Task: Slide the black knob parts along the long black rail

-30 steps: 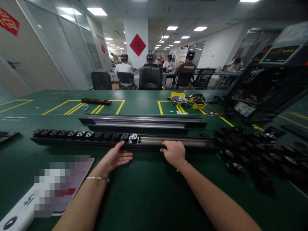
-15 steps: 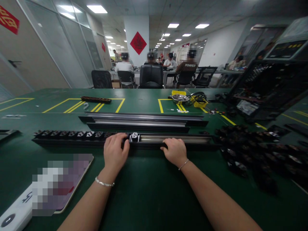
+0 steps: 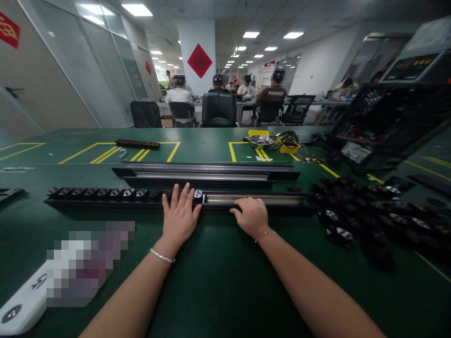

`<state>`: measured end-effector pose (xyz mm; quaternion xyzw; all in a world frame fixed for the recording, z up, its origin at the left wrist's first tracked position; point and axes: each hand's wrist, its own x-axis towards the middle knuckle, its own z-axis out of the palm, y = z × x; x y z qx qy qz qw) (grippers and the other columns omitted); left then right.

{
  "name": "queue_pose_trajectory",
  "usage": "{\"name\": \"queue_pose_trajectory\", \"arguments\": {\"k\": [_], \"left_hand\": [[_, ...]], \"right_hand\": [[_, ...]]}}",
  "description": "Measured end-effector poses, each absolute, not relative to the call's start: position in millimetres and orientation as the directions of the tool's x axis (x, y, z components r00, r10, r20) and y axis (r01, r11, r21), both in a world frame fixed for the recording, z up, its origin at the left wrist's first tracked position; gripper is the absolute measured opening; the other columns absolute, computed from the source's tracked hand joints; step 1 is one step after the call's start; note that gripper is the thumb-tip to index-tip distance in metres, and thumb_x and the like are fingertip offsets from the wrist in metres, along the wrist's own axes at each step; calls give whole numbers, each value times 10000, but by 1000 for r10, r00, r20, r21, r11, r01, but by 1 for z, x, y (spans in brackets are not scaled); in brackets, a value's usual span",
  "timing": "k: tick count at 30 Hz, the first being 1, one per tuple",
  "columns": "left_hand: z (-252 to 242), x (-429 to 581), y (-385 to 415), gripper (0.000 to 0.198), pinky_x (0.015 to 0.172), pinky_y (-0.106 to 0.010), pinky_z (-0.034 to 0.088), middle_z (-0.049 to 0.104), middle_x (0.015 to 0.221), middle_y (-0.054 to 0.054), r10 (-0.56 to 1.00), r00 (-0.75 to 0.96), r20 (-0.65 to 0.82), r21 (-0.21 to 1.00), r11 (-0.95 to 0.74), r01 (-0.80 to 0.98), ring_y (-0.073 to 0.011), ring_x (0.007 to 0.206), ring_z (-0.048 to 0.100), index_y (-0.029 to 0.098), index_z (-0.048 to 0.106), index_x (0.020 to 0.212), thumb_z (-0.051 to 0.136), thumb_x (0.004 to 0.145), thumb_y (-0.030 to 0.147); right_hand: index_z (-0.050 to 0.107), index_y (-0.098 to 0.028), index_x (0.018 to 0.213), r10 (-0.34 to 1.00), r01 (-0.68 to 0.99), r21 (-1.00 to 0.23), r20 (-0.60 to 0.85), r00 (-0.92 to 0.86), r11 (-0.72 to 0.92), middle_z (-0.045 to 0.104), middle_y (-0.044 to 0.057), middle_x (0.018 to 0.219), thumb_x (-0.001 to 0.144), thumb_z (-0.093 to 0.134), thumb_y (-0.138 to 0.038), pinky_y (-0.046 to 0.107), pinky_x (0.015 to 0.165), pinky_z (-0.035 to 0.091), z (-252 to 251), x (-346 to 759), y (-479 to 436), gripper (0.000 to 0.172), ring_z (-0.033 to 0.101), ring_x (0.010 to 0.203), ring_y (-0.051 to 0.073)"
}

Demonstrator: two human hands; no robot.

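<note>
A long black channel rail [image 3: 105,206] lies crosswise on the green table in front of me. Several small black modules with silvery tops [image 3: 114,193] sit in a row along its left part. The right part shows a bare metallic inside. My left hand [image 3: 180,213] lies with spread fingers across the row, covering some modules. Just right of its fingertips, one module [image 3: 198,194] shows a bright white and silver top. My right hand [image 3: 252,216] is curled over the rail's near edge, right of the modules; its fingertips are hidden inside the channel.
Two more black rails [image 3: 211,177] lie behind. A dark heap of loose modules [image 3: 366,220] spreads at the right. A metal bowl [image 3: 260,141] and cables [image 3: 287,138] lie farther back. A blurred-out flat object [image 3: 91,263] is at the left front. People sit in the background.
My left hand has shifted right along the row, and its fingers have gone from bent to spread. My right hand stays on the rail. The view has turned slightly.
</note>
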<state>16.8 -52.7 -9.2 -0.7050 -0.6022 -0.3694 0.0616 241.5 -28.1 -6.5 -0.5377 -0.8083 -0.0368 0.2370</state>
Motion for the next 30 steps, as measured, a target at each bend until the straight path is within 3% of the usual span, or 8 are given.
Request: {"name": "queue_pose_trajectory", "arguments": {"k": [4,10,14,20,26,30], "left_hand": [[-11,24,-55,558,1114,-532,-51,377,1445,-119,810,30,585,362,-294,885,-280,1406,132,166,446,1342,486,836,397],[-9,37,-57,588,1129,-510,18,409,1414,-168,855,-5,518,521,-311,795,-276,1395,182,112,449,1328,529,799,357],[-9,42,-55,563,1138,-468,93,445,1391,-171,864,19,503,556,-340,759,-286,1364,277,121,470,1300,550,784,334],[-12,45,-51,599,1102,-458,191,460,1358,-221,854,84,513,452,-352,820,-335,1306,360,89,435,1307,551,787,363],[-15,43,-49,591,1046,-450,255,501,1326,-193,861,134,492,393,-356,848,-338,1235,431,136,406,1339,526,803,352],[-16,41,-47,593,1028,-445,266,537,1297,-171,861,152,485,344,-347,872,-329,1180,479,163,400,1353,524,797,330]], "right_hand": [[661,-200,918,852,886,-200,424,-307,419,688,51,915,849,518,-381,328,756,279,-7,241,-31,240,555,874,188],[673,-207,867,856,900,-179,425,-293,397,693,54,892,830,529,-404,329,736,285,-2,241,-33,246,547,866,200],[670,-207,815,865,905,-183,414,-284,385,691,55,848,800,562,-400,330,726,290,2,243,-34,222,538,843,203],[649,-190,852,868,914,-187,426,-255,360,680,70,885,844,469,-397,335,759,305,5,239,-38,274,530,859,212],[563,-165,1160,814,861,-227,499,-298,454,575,90,1239,870,436,-363,340,946,276,5,208,-40,374,462,1126,211],[554,-174,1173,853,860,-302,459,-248,412,602,79,1204,864,456,-400,343,972,264,9,183,-34,395,469,1141,204]]}}
